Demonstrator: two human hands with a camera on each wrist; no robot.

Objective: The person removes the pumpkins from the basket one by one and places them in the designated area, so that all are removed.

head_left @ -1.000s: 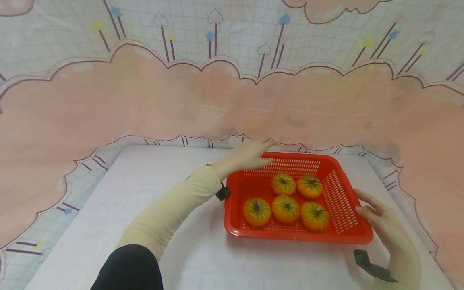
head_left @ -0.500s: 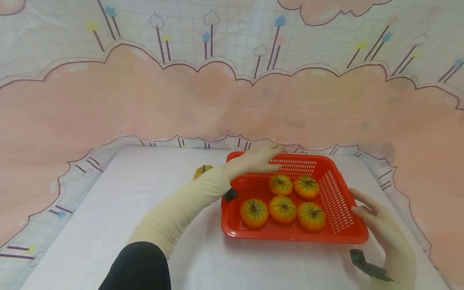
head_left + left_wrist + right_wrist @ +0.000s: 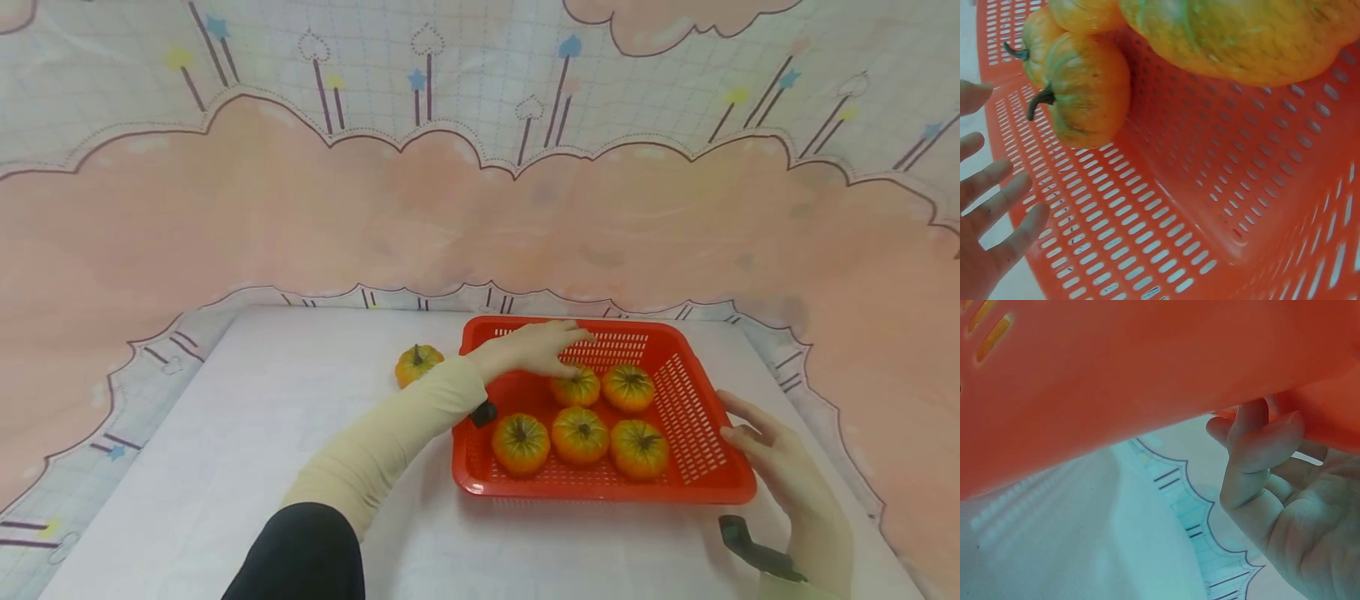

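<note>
A red plastic basket (image 3: 480, 487) with slotted walls holds several small orange-green pumpkins (image 3: 580, 435). Over its back part reaches my left hand (image 3: 536, 348), fingers spread, with the fingertips just above the back-left pumpkin (image 3: 576, 390); whether they touch it cannot be told. In the left wrist view that left hand (image 3: 991, 225) shows straight fingers with nothing between them, and pumpkin stems (image 3: 1041, 100) point toward it. My right hand (image 3: 787, 471) grips the basket's right rim, as the right wrist view shows, with thumb and finger (image 3: 1266, 444) bent at the red edge.
Another pumpkin (image 3: 417, 364) sits on the white table (image 3: 247, 417), left of the basket and behind my left forearm. A patterned cloth backdrop (image 3: 450, 208) rises behind the table. Dark wrist cameras (image 3: 483, 414) are strapped on both wrists.
My left hand has moved right and down, from the basket's back-left rim to over a back pumpkin. The pumpkin on the table has come out from behind my arm. The right hand stays put.
</note>
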